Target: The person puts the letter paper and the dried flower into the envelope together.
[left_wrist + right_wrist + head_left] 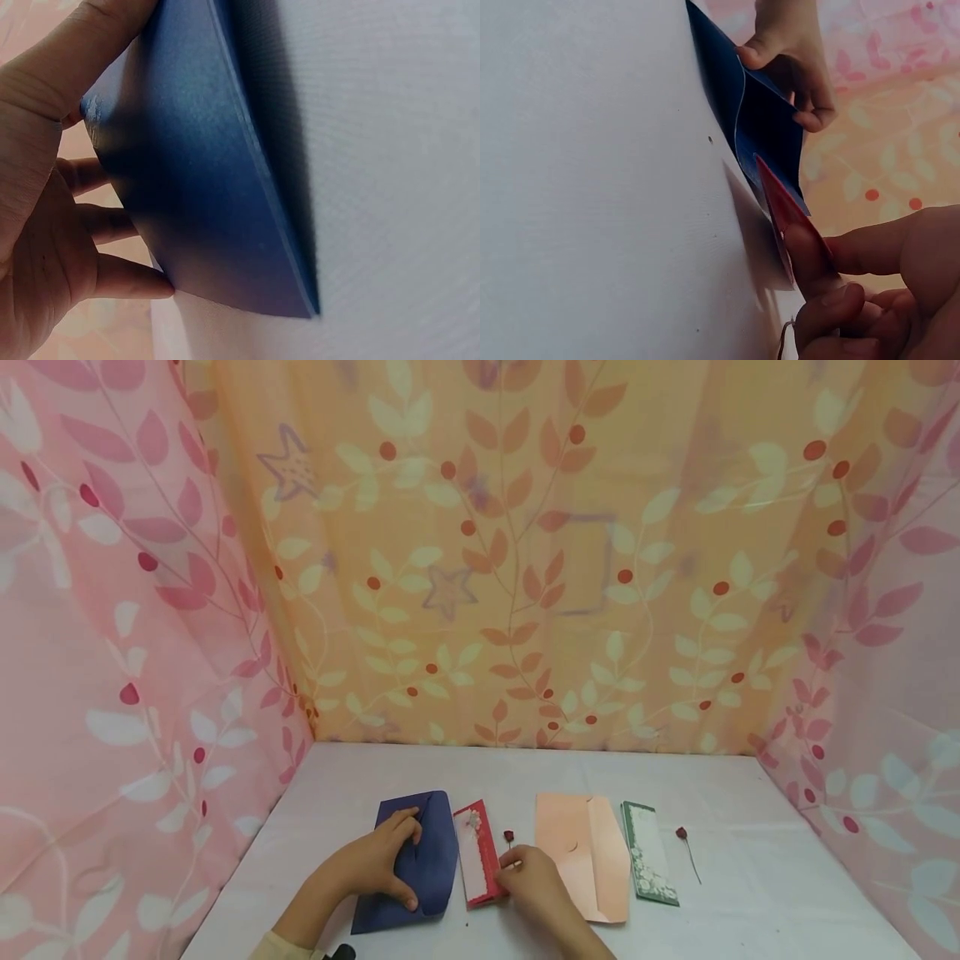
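My left hand (375, 862) holds a dark blue envelope (437, 872), thumb near its front and fingers toward its far side. The left wrist view shows the thumb and fingers along one edge of the blue envelope (202, 172). In the right wrist view its mouth gapes, facing a red card (784, 202). My right hand (538, 887) pinches that red card (472, 856) by its right edge near the lower corner. White, with a floral decoration, is the card's face. The card's left edge lies close beside the envelope's flap.
A small dark red rose (508, 837) lies just beyond my right hand. To the right are a peach envelope (558, 827), a green-edged floral card (651, 856) and another red rose (682, 833) on a thin stem. Patterned curtains (510, 610) surround the white table (720, 785).
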Motion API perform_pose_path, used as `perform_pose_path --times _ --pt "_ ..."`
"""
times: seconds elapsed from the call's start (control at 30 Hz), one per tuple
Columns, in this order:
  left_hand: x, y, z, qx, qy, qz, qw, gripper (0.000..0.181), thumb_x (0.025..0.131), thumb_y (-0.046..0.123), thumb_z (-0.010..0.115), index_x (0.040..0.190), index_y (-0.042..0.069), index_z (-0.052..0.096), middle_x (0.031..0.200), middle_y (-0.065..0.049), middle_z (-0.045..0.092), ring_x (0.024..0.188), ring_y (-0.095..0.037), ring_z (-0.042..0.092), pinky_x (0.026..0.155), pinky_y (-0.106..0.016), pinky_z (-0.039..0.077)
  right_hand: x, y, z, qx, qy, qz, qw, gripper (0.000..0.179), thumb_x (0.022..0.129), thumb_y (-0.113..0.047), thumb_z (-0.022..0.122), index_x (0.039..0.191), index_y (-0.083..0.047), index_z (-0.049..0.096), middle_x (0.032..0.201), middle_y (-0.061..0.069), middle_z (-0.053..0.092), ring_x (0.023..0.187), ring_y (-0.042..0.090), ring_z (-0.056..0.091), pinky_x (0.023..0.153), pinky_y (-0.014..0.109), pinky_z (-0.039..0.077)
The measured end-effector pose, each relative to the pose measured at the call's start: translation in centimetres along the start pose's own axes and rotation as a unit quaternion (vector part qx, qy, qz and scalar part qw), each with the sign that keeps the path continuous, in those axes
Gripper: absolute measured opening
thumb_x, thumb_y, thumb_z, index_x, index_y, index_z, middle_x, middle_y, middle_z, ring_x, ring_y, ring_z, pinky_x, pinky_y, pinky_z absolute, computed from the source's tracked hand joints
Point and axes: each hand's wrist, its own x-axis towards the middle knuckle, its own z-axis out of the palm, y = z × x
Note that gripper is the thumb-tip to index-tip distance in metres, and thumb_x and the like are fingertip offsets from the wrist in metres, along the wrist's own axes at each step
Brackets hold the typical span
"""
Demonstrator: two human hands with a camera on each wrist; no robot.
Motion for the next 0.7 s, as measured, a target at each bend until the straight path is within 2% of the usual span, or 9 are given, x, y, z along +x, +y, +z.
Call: perform_pose_path --times 0.17,0.33,0.7 --pt "0.0 0.0 0.0 0.002 0.004 0.004 1.0000 0.084 0.055 0.071 0.088 0.111 0.027 0.044 0.165 -0.019 0.028 0.149 -0.053 0.027 0.110 -0.068 0.036 -0.1 -0.1 -0.5 0.027 0.016 -0.032 0.9990 0.017 0.088 -0.012 0.072 0.101 -0.001 0.070 0.075 0.002 0.068 0.066 0.014 0.061 0.057 0.031 0.048" --pt "-0.1 0.0 0.1 0.001 0.009 0.006 0.9999 0.084 0.054 0.072 0.088 0.111 0.028 0.044 0.165 -0.020 0.027 0.149 -0.054 0.026 0.109 -0.068 0.037 -0.1 -0.3 -0.8 0.042 0.028 -0.043 0.9978 0.017 0.088 -0.011 0.071 0.102 -0.002 0.069 0.073 0.002 0.068 0.065 0.013 0.061 0.058 0.032 0.048" --pt "-0.1 0.2 0.2 -0.004 0.006 -0.003 1.0000 0.082 0.055 0.070 0.089 0.111 0.029 0.045 0.165 -0.019 0.027 0.150 -0.052 0.025 0.109 -0.069 0.037 -0.1 -1.1 0.5 0.041 0.002 -0.049 0.9980 0.017 0.088 -0.012 0.073 0.101 -0.003 0.070 0.072 0.002 0.070 0.066 0.015 0.062 0.060 0.031 0.049"
